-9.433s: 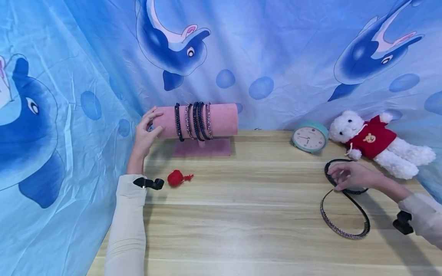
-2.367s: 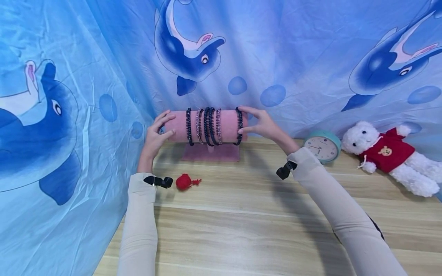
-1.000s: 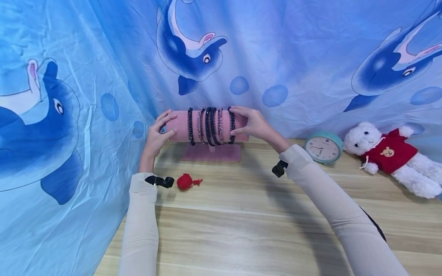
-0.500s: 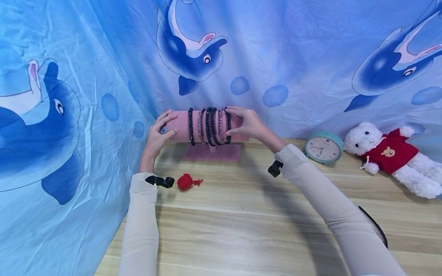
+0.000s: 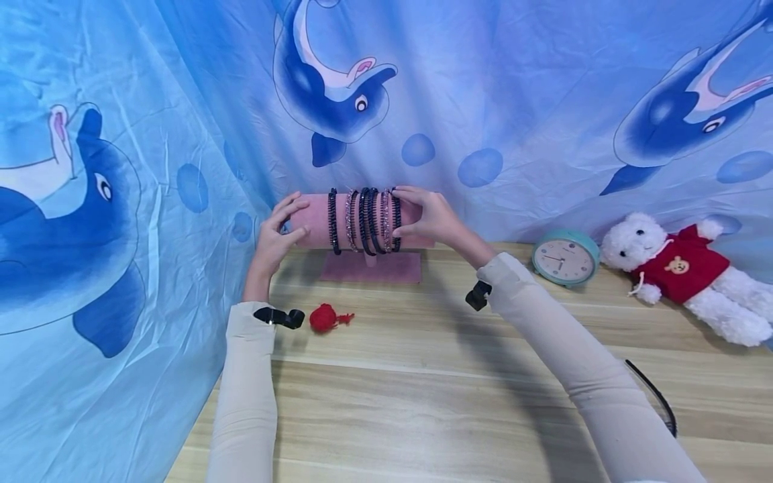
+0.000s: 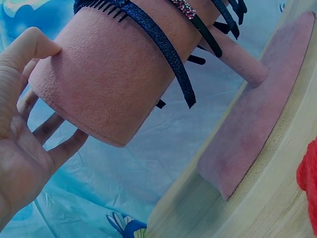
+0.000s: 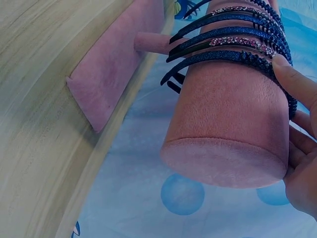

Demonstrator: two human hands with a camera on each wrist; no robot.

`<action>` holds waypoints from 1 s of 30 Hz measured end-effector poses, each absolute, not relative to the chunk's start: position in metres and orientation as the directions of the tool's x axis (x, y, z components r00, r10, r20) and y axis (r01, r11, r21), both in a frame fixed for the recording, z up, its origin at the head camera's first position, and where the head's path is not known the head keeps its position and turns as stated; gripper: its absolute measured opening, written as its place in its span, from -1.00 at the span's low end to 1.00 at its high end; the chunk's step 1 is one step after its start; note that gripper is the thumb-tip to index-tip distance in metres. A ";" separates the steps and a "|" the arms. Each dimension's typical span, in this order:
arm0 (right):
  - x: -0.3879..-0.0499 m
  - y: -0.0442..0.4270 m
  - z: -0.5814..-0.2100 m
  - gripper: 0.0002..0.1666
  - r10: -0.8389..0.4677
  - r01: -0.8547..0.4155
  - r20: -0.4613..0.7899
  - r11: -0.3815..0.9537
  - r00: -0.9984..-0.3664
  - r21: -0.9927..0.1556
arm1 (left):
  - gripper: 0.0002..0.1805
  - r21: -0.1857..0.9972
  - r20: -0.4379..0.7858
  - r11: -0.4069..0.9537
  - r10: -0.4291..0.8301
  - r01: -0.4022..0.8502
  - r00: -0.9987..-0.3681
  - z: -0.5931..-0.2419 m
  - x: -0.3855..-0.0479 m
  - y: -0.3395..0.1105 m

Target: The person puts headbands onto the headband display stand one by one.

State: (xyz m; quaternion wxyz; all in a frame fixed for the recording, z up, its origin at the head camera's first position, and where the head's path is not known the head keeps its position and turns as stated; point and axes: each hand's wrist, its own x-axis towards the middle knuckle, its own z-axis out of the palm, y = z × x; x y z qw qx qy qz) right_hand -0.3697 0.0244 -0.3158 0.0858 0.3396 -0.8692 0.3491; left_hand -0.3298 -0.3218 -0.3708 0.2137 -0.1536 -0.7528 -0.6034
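Observation:
A pink headband stand (image 5: 314,225) with a horizontal padded roll and a flat base stands at the back of the table. Several headbands, dark blue ones and glittery pink ones, straddle its roll. My left hand (image 5: 273,238) grips the roll's left end; the left wrist view shows the thumb (image 6: 37,47) on top and fingers (image 6: 69,146) around the end. My right hand (image 5: 437,218) pinches the rightmost dark blue headband (image 5: 396,218), close beside a glittery pink headband (image 5: 386,235). In the right wrist view the thumb (image 7: 292,77) presses this dark blue headband (image 7: 218,55).
A red yarn ball (image 5: 323,318) lies in front of the stand. A teal alarm clock (image 5: 565,258) and a white teddy bear (image 5: 676,268) in a red top are at the right. Another headband (image 5: 658,392) lies partly hidden by my right sleeve. A blue dolphin-print curtain (image 5: 513,100) hangs behind.
My right hand has gone from the headbands on the table to the stand, bringing a dark blue one onto the roll's right end and sliding it left. My left hand keeps its hold.

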 end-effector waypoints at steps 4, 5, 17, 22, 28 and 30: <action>-0.370 0.025 -0.316 0.03 -0.531 -0.654 0.390 0.529 -0.752 -0.541 | -0.48 0.839 0.511 0.232 -0.027 0.492 -0.859 -0.375 -0.334 -0.324; -0.370 0.025 -0.316 0.03 -0.532 -0.655 0.390 0.530 -0.751 -0.538 | -0.48 0.839 0.511 0.233 -0.026 0.492 -0.859 -0.375 -0.334 -0.324; -0.366 0.024 -0.315 0.02 -0.534 -0.662 0.394 0.552 -0.748 -0.508 | -0.48 0.850 0.492 0.221 -0.009 0.478 -0.870 -0.362 -0.320 -0.317; -0.366 0.023 -0.314 0.03 -0.533 -0.660 0.395 0.541 -0.748 -0.521 | -0.48 0.860 0.475 0.223 -0.015 0.460 -0.880 -0.356 -0.314 -0.314; -0.365 0.026 -0.313 0.04 -0.534 -0.645 0.376 0.523 -0.758 -0.557 | -0.47 0.866 0.458 0.236 -0.017 0.442 -0.889 -0.354 -0.313 -0.314; -0.364 0.028 -0.312 0.04 -0.537 -0.643 0.372 0.510 -0.757 -0.572 | -0.46 0.870 0.448 0.237 -0.020 0.431 -0.894 -0.354 -0.314 -0.315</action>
